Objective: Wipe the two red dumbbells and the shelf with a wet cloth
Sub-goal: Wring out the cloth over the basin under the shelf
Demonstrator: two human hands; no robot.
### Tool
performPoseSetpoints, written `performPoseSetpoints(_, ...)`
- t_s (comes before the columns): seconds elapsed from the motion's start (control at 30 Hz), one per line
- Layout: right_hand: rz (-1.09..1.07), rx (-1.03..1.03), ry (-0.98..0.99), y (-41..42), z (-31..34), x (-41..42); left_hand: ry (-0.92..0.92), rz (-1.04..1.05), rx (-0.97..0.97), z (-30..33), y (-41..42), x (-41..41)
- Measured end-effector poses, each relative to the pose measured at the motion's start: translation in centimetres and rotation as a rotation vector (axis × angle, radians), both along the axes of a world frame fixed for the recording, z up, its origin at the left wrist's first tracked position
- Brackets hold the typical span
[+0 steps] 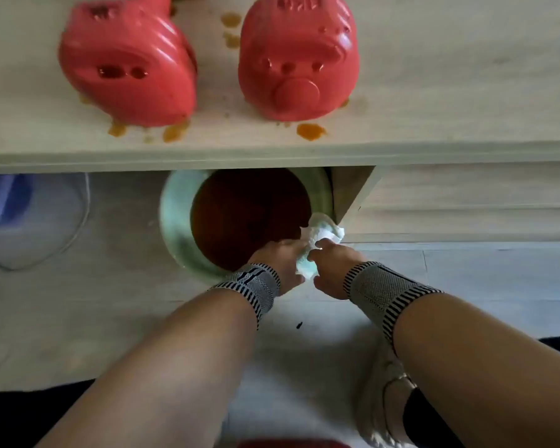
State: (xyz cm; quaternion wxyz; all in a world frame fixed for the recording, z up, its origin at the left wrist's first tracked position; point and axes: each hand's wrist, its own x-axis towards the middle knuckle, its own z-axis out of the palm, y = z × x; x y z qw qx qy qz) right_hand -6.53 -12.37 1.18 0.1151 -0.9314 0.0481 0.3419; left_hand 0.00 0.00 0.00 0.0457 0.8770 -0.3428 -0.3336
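At 6 o'clock below the shelf [401, 92], over the near rim of a pale green basin [172, 221] of dark reddish-brown water: both hands clamped on one white cloth [320, 236]. Left hand [283, 263] gripping the near end, right hand [335, 270] gripping just beside it, fists touching the cloth between them. Looks like wringing, held over the basin so drips fall back into the water rather than onto the floor. Striped wrist supports on both forearms. Far end of the cloth bunched at 1 o'clock from the hands, by the basin's right rim. On the shelf, at 11 and 12 o'clock: left red dumbbell [126, 69] and right red dumbbell [299, 56], side by side, apart, end-on to the camera. Orange-brown spill spots [309, 131] around their bases and between them, dark wet patches on the left one. Wiping apparently not yet finished.
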Motion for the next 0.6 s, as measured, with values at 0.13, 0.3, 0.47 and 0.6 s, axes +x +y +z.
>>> performPoseSetpoints(0.13,-0.023,0.032,0.007,-0.6,-1.8,0.9,0.02,0.046,0.078,-2.0,-1.6,0.1)
performPoseSetpoints(0.3,-0.203,0.106,0.002,-1.3,-2.4,1.3,-0.038,0.169,0.017,-2.2,-2.1,0.6)
performPoseSetpoints(0.47,-0.193,0.146,-0.061,-1.4,0.8,1.3,0.188,0.348,-0.059,1.1,-0.9,1.4)
performPoseSetpoints(0.6,-0.302,0.179,-0.187,-0.4,5.3,1.1,0.278,0.439,-0.171,6.1,0.1,1.4)
